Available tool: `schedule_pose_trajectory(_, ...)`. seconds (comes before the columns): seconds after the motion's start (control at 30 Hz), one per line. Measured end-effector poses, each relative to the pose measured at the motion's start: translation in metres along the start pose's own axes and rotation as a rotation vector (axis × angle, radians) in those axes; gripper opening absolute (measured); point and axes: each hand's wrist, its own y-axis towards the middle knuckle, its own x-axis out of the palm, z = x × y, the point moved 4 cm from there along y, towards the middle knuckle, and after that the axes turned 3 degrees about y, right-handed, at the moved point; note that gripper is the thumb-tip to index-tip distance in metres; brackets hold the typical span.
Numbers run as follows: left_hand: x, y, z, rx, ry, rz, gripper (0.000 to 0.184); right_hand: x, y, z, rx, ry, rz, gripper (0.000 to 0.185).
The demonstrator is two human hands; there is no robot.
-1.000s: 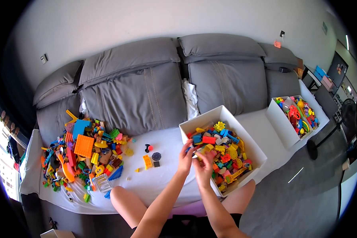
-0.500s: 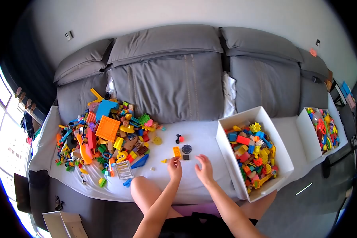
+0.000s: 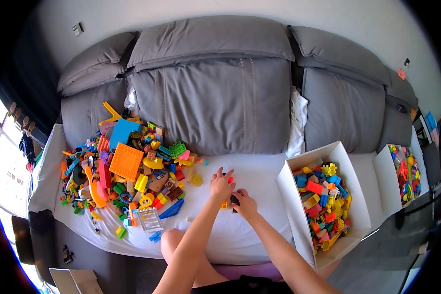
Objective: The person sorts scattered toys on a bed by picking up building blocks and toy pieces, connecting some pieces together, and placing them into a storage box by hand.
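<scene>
My left hand reaches down over the small black and red piece, its fingers spread; the piece is mostly covered. Close beside it, my right hand has its thumb and fingers on the dark round disc, which shows partly between them. An orange brick lies on the white sheet between the hands, partly hidden. The small dark square piece is just visible under my right hand.
A large heap of mixed toy bricks covers the sofa's left side. To the right stands a white box full of bricks, with another white box beyond it. A grey lattice piece and a yellow round piece lie at the heap's edge.
Both hands have moved forward: the left from near the orange brick to the black and red piece, the right onto the dark disc. The camera view has shifted slightly.
</scene>
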Motion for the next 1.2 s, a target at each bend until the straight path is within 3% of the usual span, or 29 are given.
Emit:
schedule_pose_trajectory(0.03,0.004,0.000,0.003,0.058,0.112,-0.018,0.036,-0.001,-0.006,0.003,0.022,0.032,0.013,0.046)
schedule_pose_trajectory(0.17,0.028,-0.015,-0.005,0.040,-0.143,0.019,0.017,-0.014,-0.033,0.008,0.141,0.149,0.028,0.047)
schedule_pose_trajectory(0.23,0.036,-0.037,-0.009,0.021,-0.190,0.031,0.018,-0.014,-0.049,0.014,0.083,0.175,0.086,0.045)
schedule_pose_trajectory(0.33,0.038,-0.068,-0.011,0.007,-0.306,0.086,0.017,-0.007,-0.071,0.036,0.167,0.307,0.160,0.036)
schedule_pose_trajectory(0.37,0.036,-0.073,-0.010,0.010,-0.352,0.110,0.017,-0.004,-0.076,0.041,0.128,0.357,0.264,0.025)
schedule_pose_trajectory(0.47,0.041,-0.071,-0.027,-0.433,-0.812,-0.154,0.015,-0.019,-0.088,0.032,0.391,0.652,0.229,0.018)
schedule_pose_trajectory(0.5,0.040,-0.069,-0.033,-0.437,-0.825,0.020,0.015,-0.016,-0.088,0.040,0.262,0.689,0.330,0.016)
schedule_pose_trajectory(0.57,0.050,-0.063,-0.041,-0.372,-0.765,0.433,0.018,-0.045,-0.097,0.021,0.240,0.820,0.412,0.016)
schedule_pose_trajectory(0.6,0.036,-0.064,-0.021,-0.316,-0.783,0.493,0.019,-0.063,-0.103,0.009,0.227,0.885,0.451,0.016)
schedule_pose_trajectory(0.67,-0.005,-0.071,0.051,-0.399,-1.080,0.391,0.018,-0.100,-0.113,-0.005,0.172,0.960,0.552,0.020)
schedule_pose_trajectory(0.73,-0.004,-0.061,0.106,-0.298,-1.228,0.226,0.024,-0.133,-0.120,-0.012,0.136,1.035,0.704,0.020)
schedule_pose_trajectory(0.8,-0.018,-0.060,0.177,-0.140,-1.548,-0.027,0.034,-0.153,-0.122,0.010,0.015,1.052,0.856,0.030)
schedule_pose_trajectory(0.87,-0.021,-0.065,0.225,0.114,-1.636,-0.179,0.045,-0.176,-0.131,0.010,-0.027,0.936,1.079,0.044)
schedule_pose_trajectory(0.93,-0.021,-0.072,0.238,0.239,-1.413,-0.261,0.048,-0.180,-0.138,0.007,-0.067,0.861,1.034,0.052)
schedule_pose_trajectory(0.97,-0.010,-0.069,0.229,0.405,-1.178,0.022,0.041,-0.179,-0.141,0.004,-0.085,0.826,1.003,0.056)
schedule_pose_trajectory(1.0,-0.009,-0.078,0.218,0.351,-1.142,0.052,0.036,-0.177,-0.147,-0.010,-0.099,0.820,1.000,0.050)
schedule_pose_trajectory(1.1,-0.013,-0.109,0.154,0.107,-1.054,0.157,0.023,-0.135,-0.145,-0.015,-0.059,0.696,0.676,0.029)
schedule_pose_trajectory(1.2,-0.012,-0.137,0.073,-0.079,-0.720,0.257,0.020,-0.077,-0.127,-0.018,0.026,0.445,0.287,0.032)
